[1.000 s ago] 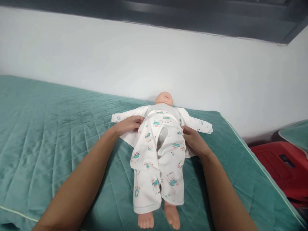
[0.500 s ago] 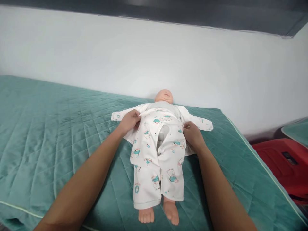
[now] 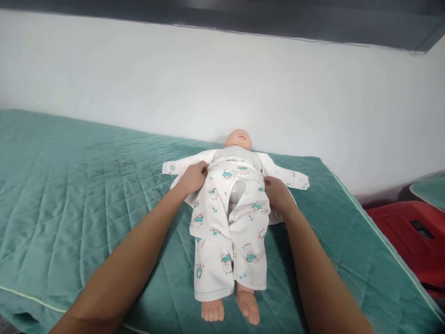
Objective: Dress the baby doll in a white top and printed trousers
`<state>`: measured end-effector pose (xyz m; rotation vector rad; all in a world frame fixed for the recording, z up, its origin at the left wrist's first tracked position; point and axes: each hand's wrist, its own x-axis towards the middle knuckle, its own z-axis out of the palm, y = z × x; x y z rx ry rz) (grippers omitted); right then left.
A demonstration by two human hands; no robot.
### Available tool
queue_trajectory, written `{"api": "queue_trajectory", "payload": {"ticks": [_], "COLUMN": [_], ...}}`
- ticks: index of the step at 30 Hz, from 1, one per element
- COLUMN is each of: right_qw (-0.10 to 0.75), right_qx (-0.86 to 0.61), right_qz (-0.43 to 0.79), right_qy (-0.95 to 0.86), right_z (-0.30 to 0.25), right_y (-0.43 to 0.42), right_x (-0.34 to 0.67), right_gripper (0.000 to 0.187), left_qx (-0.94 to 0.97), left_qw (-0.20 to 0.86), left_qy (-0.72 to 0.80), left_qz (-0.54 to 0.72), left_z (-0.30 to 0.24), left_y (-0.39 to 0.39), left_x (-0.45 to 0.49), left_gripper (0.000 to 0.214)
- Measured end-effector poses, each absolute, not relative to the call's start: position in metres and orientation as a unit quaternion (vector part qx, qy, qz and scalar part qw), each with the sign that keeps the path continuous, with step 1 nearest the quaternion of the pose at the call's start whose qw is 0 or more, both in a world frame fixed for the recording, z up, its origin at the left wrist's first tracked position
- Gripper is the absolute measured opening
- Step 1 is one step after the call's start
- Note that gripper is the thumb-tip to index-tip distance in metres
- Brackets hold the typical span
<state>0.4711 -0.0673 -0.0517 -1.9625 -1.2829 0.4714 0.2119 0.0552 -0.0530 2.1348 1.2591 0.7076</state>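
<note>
A baby doll (image 3: 238, 139) lies on its back, head toward the wall and bare feet toward me. White printed baby pants (image 3: 214, 241) cover its legs and reach up over its belly, with an opening at the crotch. Its arms are in the sleeves of a matching white top (image 3: 287, 175), which is spread apart under the body. My left hand (image 3: 195, 178) is closed on the pants' waist at the doll's side, fingertips partly hidden. At the opposite side, my right hand (image 3: 278, 192) pinches the waist edge of the pants.
Beneath the doll is a green quilted bed cover (image 3: 86, 199) with a pale piped edge. A white wall (image 3: 222, 83) rises behind the head, below a dark overhang (image 3: 243, 21). On the right, past the bed's edge, stands a red plastic stool or chair (image 3: 406, 236).
My left hand has shifted slightly right and inward along the waist of the pants. My right hand stays almost where it was. The doll looks unmoved.
</note>
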Motion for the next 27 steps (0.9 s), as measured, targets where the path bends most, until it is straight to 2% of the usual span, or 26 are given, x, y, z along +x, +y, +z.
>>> {"api": "queue_trajectory", "payload": {"ticks": [7,13,17,22,27], "right_qw": [0.353,0.386,0.406,0.479,0.531], "right_qx": [-0.736,-0.677,-0.666,-0.631,-0.600], "right_qz": [0.229,0.257,0.276,0.331,0.375], "right_qy": [-0.530,-0.571,-0.561,-0.513,-0.467], "right_z": [-0.051,-0.047,-0.041,-0.039,-0.034], "right_y": [-0.060,-0.064,-0.068,-0.076,-0.080], "right_x": [0.474,0.471,0.465,0.456,0.448], "right_gripper": [0.008,0.021,0.020,0.023,0.023], "left_qx": [0.841,0.831,0.802,0.685,0.535], "left_qw": [0.293,0.357,0.427,0.570,0.712], "left_qy": [0.394,0.363,0.346,0.351,0.315], "left_qz": [0.225,0.224,0.233,0.289,0.328], "left_z": [-0.052,-0.046,-0.043,-0.047,-0.049], "left_y": [0.061,0.060,0.055,0.047,0.041], "left_x": [0.214,0.212,0.210,0.213,0.218], "left_gripper": [0.014,0.021,0.022,0.011,0.020]}}
